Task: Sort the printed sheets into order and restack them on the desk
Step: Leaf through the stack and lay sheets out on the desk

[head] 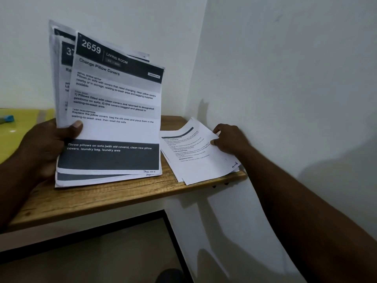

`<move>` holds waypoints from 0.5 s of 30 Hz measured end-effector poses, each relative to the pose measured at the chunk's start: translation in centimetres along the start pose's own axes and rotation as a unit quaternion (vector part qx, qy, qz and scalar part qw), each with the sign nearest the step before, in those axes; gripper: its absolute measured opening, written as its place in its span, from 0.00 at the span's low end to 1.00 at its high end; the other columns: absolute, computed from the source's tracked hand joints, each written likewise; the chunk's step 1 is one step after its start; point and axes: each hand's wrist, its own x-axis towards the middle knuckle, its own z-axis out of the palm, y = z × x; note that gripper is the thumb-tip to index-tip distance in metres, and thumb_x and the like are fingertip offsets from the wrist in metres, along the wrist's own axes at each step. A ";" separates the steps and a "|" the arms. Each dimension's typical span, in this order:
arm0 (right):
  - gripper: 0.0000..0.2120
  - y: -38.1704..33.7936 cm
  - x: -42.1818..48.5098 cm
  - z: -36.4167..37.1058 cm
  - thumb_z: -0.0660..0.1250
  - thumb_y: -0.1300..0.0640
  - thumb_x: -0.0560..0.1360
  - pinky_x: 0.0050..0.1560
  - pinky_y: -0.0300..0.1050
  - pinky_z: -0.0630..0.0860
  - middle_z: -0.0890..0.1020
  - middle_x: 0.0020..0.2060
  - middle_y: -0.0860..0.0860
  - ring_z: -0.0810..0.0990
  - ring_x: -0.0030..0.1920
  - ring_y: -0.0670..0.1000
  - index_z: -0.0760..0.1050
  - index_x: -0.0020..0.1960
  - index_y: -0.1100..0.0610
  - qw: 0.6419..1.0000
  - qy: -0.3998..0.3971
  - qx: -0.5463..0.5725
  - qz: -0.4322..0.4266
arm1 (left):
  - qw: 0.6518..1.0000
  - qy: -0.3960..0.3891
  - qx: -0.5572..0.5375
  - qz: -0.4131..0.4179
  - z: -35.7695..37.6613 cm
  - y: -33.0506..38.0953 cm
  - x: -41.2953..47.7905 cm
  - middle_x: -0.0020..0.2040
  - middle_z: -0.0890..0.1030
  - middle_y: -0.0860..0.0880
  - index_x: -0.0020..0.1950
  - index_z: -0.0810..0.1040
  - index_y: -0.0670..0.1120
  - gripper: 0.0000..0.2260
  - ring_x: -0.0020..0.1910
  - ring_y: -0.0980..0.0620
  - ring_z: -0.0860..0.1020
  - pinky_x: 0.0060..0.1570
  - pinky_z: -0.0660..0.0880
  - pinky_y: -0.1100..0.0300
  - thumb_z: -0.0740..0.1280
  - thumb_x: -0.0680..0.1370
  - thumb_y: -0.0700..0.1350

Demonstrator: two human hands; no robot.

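My left hand (43, 147) grips a fanned bundle of printed sheets (114, 111) upright above the wooden desk (114, 197), thumb on the front page headed "2659 Living Room, Change Pillow Covers", marked page 4 at its lower corner. Behind it other sheets peek out at the left. A small stack of sheets (195, 158) lies on the desk's right end against the wall. My right hand (229, 140) pinches the far right edge of that stack's top sheet, which is lifted and curled a little.
White walls meet in a corner right behind the desk. A yellow surface (22, 129) with a blue object (8, 119) lies at the far left. Under the desk runs a dark frame (169, 227). The lying stack overhangs the desk's front right edge.
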 end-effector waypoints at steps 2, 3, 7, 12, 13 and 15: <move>0.18 0.2 -0.2 0.5 0.77 0.49 0.75 0.53 0.46 0.74 0.84 0.58 0.53 0.81 0.59 0.56 0.80 0.63 0.51 1.000 0.012 0.008 0.002 | 1.000 0.004 0.001 -0.001 0.2 0.1 -0.1 0.66 0.83 0.42 0.73 0.78 0.52 0.28 0.64 0.34 0.81 0.65 0.73 0.31 0.76 0.72 0.52; 0.18 0.3 -0.3 0.7 0.77 0.49 0.75 0.53 0.46 0.75 0.84 0.58 0.53 0.81 0.59 0.56 0.80 0.63 0.51 1.000 0.017 0.013 0.007 | 1.000 0.005 0.005 -0.003 0.3 0.1 -0.2 0.66 0.83 0.42 0.73 0.78 0.52 0.29 0.64 0.34 0.81 0.65 0.73 0.30 0.76 0.72 0.53; 0.18 0.2 -0.2 1.3 0.78 0.48 0.74 0.54 0.46 0.76 0.85 0.57 0.53 0.82 0.59 0.56 0.81 0.62 0.51 0.999 0.029 0.037 0.027 | 1.000 0.014 0.013 0.005 0.2 0.1 -0.1 0.65 0.83 0.43 0.73 0.78 0.52 0.26 0.64 0.35 0.81 0.65 0.74 0.32 0.75 0.75 0.50; 0.17 -0.2 -0.1 1.4 0.78 0.48 0.74 0.53 0.46 0.76 0.85 0.57 0.53 0.82 0.59 0.55 0.81 0.60 0.51 0.998 0.029 0.050 0.038 | 1.000 0.008 0.016 0.007 0.2 0.2 -0.1 0.65 0.83 0.42 0.73 0.78 0.50 0.27 0.64 0.35 0.81 0.65 0.75 0.33 0.75 0.73 0.52; 0.17 -0.2 -0.1 1.3 0.78 0.48 0.74 0.53 0.45 0.76 0.85 0.57 0.53 0.82 0.58 0.55 0.81 0.60 0.51 0.998 0.029 0.051 0.039 | 1.000 0.006 0.013 0.010 0.3 0.2 -0.2 0.66 0.83 0.42 0.73 0.78 0.50 0.27 0.64 0.35 0.81 0.65 0.75 0.33 0.75 0.74 0.51; 0.17 -0.2 -0.1 1.3 0.78 0.49 0.74 0.51 0.44 0.75 0.85 0.56 0.53 0.82 0.58 0.55 0.81 0.60 0.51 0.997 0.028 0.052 0.042 | 1.000 0.001 0.012 0.014 0.4 0.2 -0.2 0.66 0.83 0.43 0.74 0.77 0.50 0.27 0.64 0.36 0.81 0.65 0.75 0.33 0.74 0.75 0.51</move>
